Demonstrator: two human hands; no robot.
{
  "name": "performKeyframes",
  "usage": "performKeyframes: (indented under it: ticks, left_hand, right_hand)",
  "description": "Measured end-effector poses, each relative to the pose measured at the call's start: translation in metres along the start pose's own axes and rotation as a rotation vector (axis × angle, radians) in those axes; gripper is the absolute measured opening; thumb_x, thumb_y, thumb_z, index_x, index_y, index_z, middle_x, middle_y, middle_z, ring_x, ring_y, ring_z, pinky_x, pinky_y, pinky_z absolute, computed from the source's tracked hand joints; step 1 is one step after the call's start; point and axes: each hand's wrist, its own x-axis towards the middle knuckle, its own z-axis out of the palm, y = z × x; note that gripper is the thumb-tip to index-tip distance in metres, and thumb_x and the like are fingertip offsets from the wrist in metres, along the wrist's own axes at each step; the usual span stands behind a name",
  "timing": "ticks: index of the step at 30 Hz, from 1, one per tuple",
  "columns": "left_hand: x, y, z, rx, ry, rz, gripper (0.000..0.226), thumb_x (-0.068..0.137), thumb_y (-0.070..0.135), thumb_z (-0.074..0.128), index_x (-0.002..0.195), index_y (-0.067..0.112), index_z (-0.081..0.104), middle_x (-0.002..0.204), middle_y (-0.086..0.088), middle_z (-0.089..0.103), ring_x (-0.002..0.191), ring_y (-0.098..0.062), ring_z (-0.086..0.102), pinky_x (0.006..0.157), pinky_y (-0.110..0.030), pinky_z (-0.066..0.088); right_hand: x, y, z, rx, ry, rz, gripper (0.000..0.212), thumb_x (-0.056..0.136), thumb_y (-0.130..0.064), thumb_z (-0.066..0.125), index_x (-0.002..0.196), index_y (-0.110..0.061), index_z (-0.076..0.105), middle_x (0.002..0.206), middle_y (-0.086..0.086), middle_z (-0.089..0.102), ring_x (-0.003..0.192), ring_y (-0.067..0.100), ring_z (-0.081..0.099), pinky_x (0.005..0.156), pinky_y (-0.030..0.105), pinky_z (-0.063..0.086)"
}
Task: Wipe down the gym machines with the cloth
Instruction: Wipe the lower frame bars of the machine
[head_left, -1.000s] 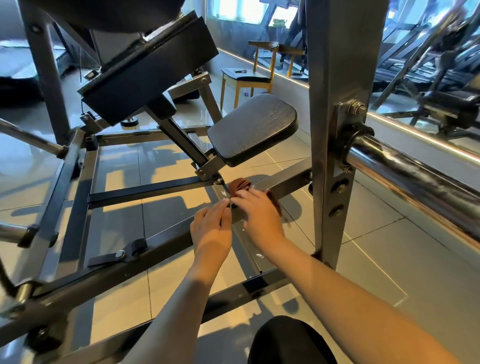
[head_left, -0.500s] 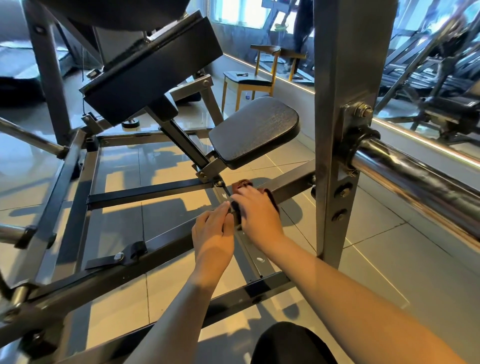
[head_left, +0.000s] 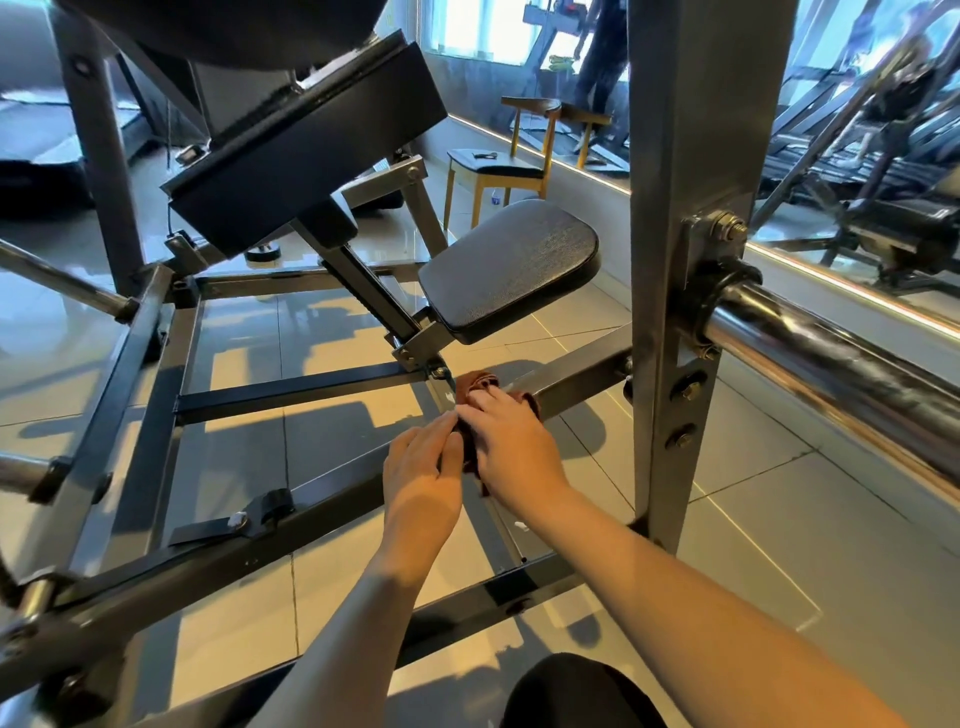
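Brown cloth (head_left: 477, 385), bunched and soft, lies at the centre of the frame on a low rail of the grey steel gym machine (head_left: 587, 374), just below the bolted bracket (head_left: 423, 343) that carries the black padded seat (head_left: 511, 265). The right hand (head_left: 514, 441) lies over the cloth, palm and fingers pressing it onto the metal, so only its far end and right edge show. Beside it, the left hand (head_left: 423, 467) rests on the same rail with nearly straight fingers whose tips touch the cloth's near edge. Its thumb is hidden, so I cannot tell whether it pinches the fabric.

My reading is that this joint of rails is being wiped.

Several things could go wrong from here:
- A forward stroke could snag the cloth on the bracket's bolts and drag it out from under the palm.
- The same stroke could knock the knuckles against the bracket's edge.
- The rail is narrow, so uneven pressure may let the cloth slide off onto the glossy tiled floor (head_left: 779, 519).
- The tall grey upright post (head_left: 685, 208) and the chrome bar (head_left: 831, 364) at the right of the frame stand close to the right forearm, so a wide sweep risks a bump.
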Motion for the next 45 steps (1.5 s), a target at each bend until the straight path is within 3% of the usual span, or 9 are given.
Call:
performKeyframes:
  ticks: [3,7,14,20,24,29,34,41,45]
  left_hand:
    - [-0.001,0.002,0.000,0.100,-0.002,0.008,0.038,0.107,0.037,0.039,0.140,0.027,0.056,0.132,0.008,0.060,0.117,-0.002,0.037,0.096,-0.022,0.027]
    - [-0.003,0.006,-0.002,0.129,-0.011,0.003,0.039,0.108,0.034,0.042,0.144,0.026,0.053,0.140,0.007,0.057,0.126,-0.010,0.040,0.099,-0.026,0.027]
    - [0.001,0.007,-0.002,0.116,-0.026,-0.041,0.039,0.108,0.035,0.040,0.143,0.026,0.055,0.141,0.006,0.058,0.132,-0.013,0.040,0.106,-0.031,0.029]
    - [-0.003,0.009,-0.006,0.068,-0.042,-0.066,0.039,0.108,0.035,0.041,0.144,0.030,0.053,0.141,0.009,0.055,0.130,-0.011,0.039,0.100,-0.024,0.026]
    - [0.000,0.010,-0.007,0.040,-0.043,-0.078,0.039,0.109,0.034,0.039,0.144,0.026,0.054,0.141,0.005,0.057,0.132,-0.014,0.040,0.101,-0.026,0.028]
    - [0.002,0.014,-0.006,0.108,-0.036,-0.073,0.038,0.109,0.033,0.039,0.142,0.026,0.055,0.136,0.004,0.061,0.130,-0.019,0.043,0.104,-0.033,0.030]
    - [0.000,0.021,-0.007,0.057,-0.047,-0.121,0.039,0.108,0.036,0.038,0.144,0.031,0.052,0.133,0.004,0.056,0.127,-0.018,0.040,0.104,-0.039,0.034]
    - [0.000,0.024,-0.006,0.016,0.001,-0.126,0.038,0.108,0.036,0.039,0.140,0.030,0.058,0.120,0.009,0.052,0.122,-0.019,0.042,0.105,-0.043,0.036]
    - [-0.001,0.023,-0.005,0.025,-0.012,-0.127,0.038,0.108,0.036,0.039,0.142,0.031,0.055,0.119,0.014,0.044,0.122,-0.017,0.040,0.101,-0.037,0.032]
  right_hand:
    - [0.002,0.013,-0.018,-0.041,-0.011,-0.024,0.035,0.099,-0.015,0.058,0.133,-0.020,0.063,0.136,0.000,0.060,0.131,0.021,0.050,0.112,0.043,0.040]
    - [0.017,0.029,-0.031,-0.124,0.097,0.254,0.039,0.101,-0.017,0.054,0.140,-0.022,0.057,0.142,0.000,0.056,0.139,0.022,0.043,0.116,0.042,0.034]
    - [0.010,-0.001,-0.022,-0.054,-0.100,0.034,0.038,0.102,-0.014,0.051,0.138,-0.022,0.059,0.142,0.001,0.057,0.136,0.023,0.045,0.112,0.039,0.035]
    - [0.025,0.025,-0.033,-0.148,0.036,0.287,0.039,0.102,-0.015,0.051,0.139,-0.022,0.057,0.146,0.001,0.053,0.143,0.024,0.038,0.118,0.044,0.030]
    - [0.025,-0.002,-0.012,-0.095,-0.052,0.133,0.035,0.099,-0.013,0.053,0.131,-0.019,0.064,0.138,0.000,0.058,0.136,0.023,0.043,0.112,0.043,0.036]
    - [0.008,0.006,-0.023,-0.035,-0.109,0.010,0.038,0.103,-0.014,0.050,0.139,-0.021,0.059,0.145,0.000,0.055,0.141,0.023,0.040,0.117,0.047,0.033]
    - [0.011,0.023,-0.031,-0.084,0.081,0.266,0.038,0.103,-0.015,0.049,0.138,-0.022,0.059,0.146,-0.001,0.054,0.146,0.023,0.035,0.119,0.045,0.029]
    - [0.001,0.004,-0.020,0.015,-0.070,0.004,0.037,0.101,-0.013,0.053,0.136,-0.022,0.062,0.143,-0.001,0.056,0.139,0.021,0.041,0.114,0.041,0.034]
    - [0.008,0.030,-0.030,-0.017,0.047,0.195,0.041,0.102,-0.014,0.051,0.141,-0.024,0.057,0.148,-0.003,0.052,0.146,0.020,0.034,0.119,0.043,0.032]
